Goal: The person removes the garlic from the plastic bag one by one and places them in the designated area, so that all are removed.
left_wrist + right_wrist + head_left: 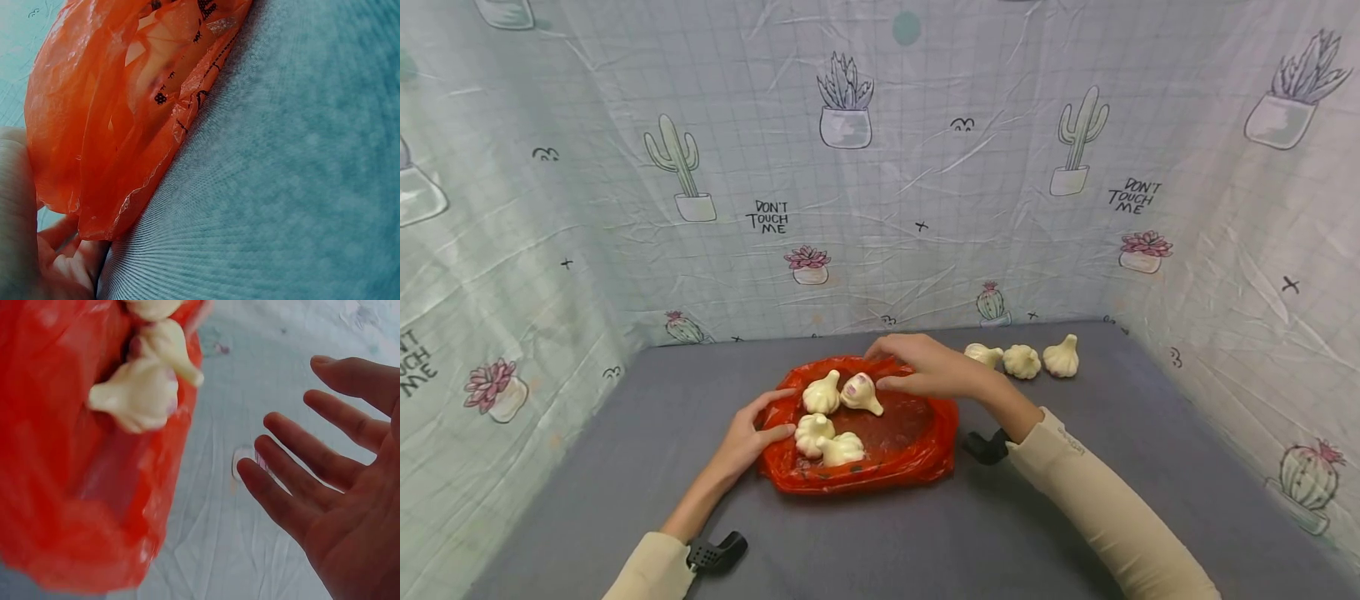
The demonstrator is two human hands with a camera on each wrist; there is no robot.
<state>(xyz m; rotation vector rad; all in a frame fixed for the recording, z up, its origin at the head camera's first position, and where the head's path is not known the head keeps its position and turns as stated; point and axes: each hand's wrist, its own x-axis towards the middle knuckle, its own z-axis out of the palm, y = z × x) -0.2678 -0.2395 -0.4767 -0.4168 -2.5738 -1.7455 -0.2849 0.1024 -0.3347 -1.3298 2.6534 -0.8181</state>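
Note:
A red plastic bag point(880, 479) lies spread in an oval on the table, its mouth facing up. Several garlic bulbs point(822, 393) sit in its left half, one of them with purple patches point(859, 390). My left hand point(747, 432) holds the bag's left side, thumb and fingers at the rim; in the left wrist view the red plastic point(94, 144) lies between them. Over the far right part of the bag hovers my right hand point(928, 367), close to the purple-patched bulb. The right wrist view shows the hand's fingers point(312, 456) extended and apart, holding nothing.
Three more garlic bulbs point(1022, 362) stand in a row on the grey table point(1000, 533), behind and right of the bag. A printed cloth point(880, 192) with plant drawings encloses the back and both sides. Each wrist carries a black device point(718, 552).

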